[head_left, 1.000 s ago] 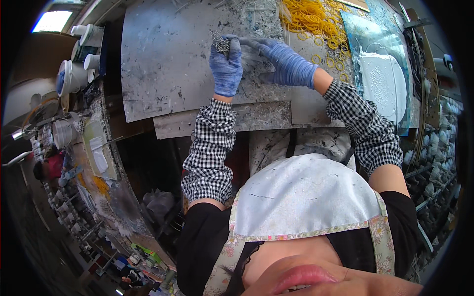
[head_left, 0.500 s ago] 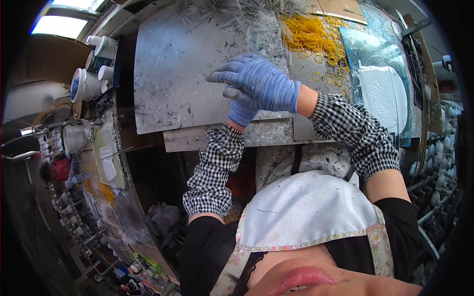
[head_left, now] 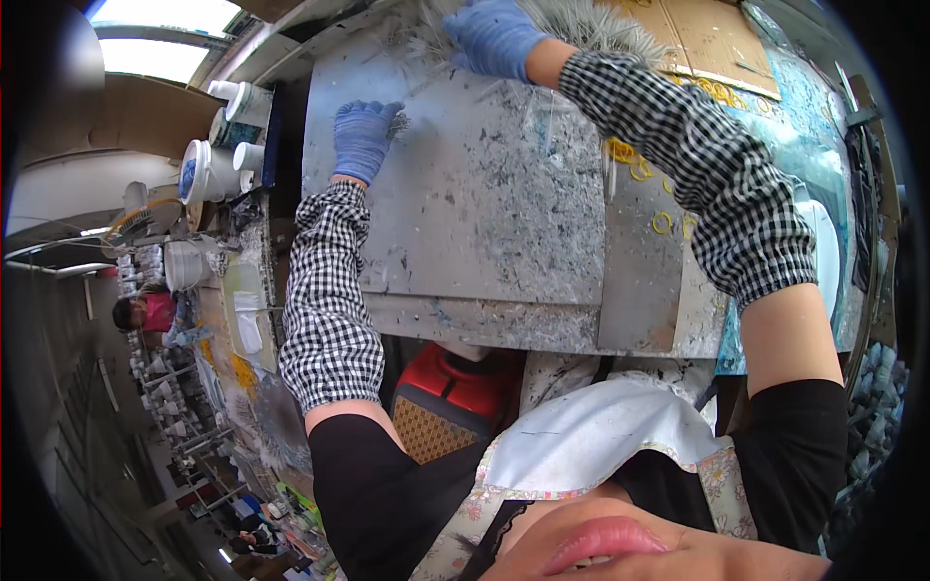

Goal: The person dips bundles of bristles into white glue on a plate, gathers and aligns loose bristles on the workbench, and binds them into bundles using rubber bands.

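My left hand [head_left: 362, 143], in a blue knit glove, is over the left part of a grey metal sheet [head_left: 436, 232] on the workbench. Its fingers are curled in, and a small greyish tuft shows at their edge, too small to make out. Farther off, my right hand [head_left: 496, 39], in the same kind of glove, reaches to the bench's far side. It touches or hovers at a heap of thin, clear, spiky strands [head_left: 610, 37]; its fingertips are partly lost among them, and I cannot tell whether they grip any.
Yellow rings [head_left: 635, 160] lie partly behind my right sleeve. Brown cardboard [head_left: 722, 39] is at the far right, and a white slab [head_left: 823, 252] lies beyond my right forearm. White buckets [head_left: 208, 172] stand at the left. A red stool [head_left: 450, 387] is under the bench edge.
My hands were together over the middle of the sheet; they have parted. The left moved left and away from me, its fingers curling, while the right reached out to the strand heap.
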{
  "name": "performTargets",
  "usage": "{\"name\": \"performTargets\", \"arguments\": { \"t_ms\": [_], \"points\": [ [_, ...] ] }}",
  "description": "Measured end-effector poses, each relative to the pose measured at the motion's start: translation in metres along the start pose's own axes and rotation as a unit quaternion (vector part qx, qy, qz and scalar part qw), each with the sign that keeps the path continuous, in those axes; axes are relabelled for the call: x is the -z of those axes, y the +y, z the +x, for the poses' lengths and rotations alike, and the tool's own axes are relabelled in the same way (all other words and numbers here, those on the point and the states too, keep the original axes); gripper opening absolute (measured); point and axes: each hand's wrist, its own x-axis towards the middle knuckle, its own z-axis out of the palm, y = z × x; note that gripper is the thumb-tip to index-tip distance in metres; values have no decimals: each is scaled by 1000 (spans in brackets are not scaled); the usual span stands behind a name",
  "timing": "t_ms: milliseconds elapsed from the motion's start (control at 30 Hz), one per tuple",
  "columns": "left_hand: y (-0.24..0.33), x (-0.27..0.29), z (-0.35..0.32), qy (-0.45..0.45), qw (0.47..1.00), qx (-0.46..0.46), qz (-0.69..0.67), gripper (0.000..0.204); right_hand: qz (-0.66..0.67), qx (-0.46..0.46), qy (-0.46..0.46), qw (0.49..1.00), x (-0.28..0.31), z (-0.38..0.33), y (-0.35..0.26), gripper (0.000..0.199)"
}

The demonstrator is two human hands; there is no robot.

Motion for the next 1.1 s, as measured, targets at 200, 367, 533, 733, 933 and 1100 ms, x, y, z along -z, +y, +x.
{"name": "performTargets", "arguments": {
  "t_ms": [200, 367, 533, 733, 933, 1100],
  "points": [
    [9, -20, 67, 1, 998, -48, 38, 60, -62, -22, -176, 982, -62, 96, 35, 42],
    [16, -27, 99, 81, 994, -75, 15, 56, -21, -29, -148, 988, -93, 118, 29, 37],
    [27, -32, 60, 123, 989, -67, -43, 50, 31, 55, -175, 982, -73, 83, -12, 30],
    [76, -11, 8, 213, 975, -57, -6, 41, 27, 99, -236, 966, -62, 49, -34, 28],
    [109, 18, -1, 268, 963, -25, 9, 44, 166, 228, -294, 913, -80, 37, -7, 31],
    [99, 33, -3, 116, 988, -84, 64, 43, 103, 116, -142, 978, -43, 30, -17, 31]
  ]
}}
